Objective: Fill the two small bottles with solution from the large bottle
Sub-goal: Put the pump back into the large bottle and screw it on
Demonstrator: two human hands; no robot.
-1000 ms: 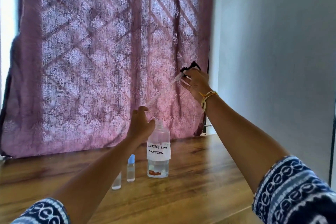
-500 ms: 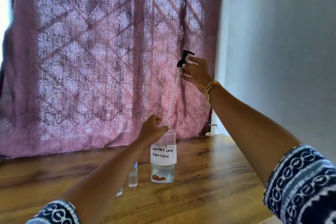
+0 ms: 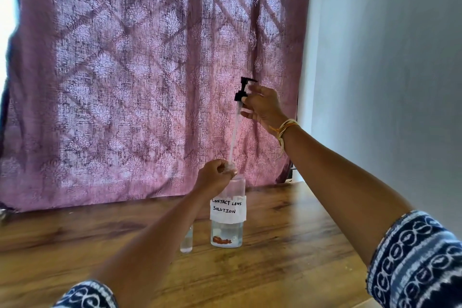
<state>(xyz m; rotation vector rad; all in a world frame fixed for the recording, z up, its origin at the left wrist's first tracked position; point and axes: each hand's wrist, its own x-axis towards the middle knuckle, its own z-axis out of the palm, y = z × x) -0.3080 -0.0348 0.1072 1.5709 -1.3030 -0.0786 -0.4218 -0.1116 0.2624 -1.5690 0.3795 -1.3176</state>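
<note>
A large clear bottle (image 3: pixel 228 232) labelled "contact lens solution" stands upright on the wooden table (image 3: pixel 287 252), with a little liquid at its bottom. My left hand (image 3: pixel 213 177) grips its neck. My right hand (image 3: pixel 262 106) pinches the black pump head (image 3: pixel 243 90) high above the bottle. The pump's clear dip tube (image 3: pixel 234 135) hangs nearly upright with its lower end at the bottle's mouth. One small clear bottle (image 3: pixel 186 241) stands just left of the large one, partly hidden by my left forearm. A second small bottle is not visible.
A purple patterned curtain (image 3: pixel 125 82) hangs along the table's far edge. A pale wall (image 3: pixel 387 82) closes off the right side. Bare wooden tabletop spreads to the left and right of the bottles.
My right hand swung the pump from slanted to nearly upright and lowered its tube tip to the bottle's mouth. My left hand came down from above the bottle and took hold of its neck.
</note>
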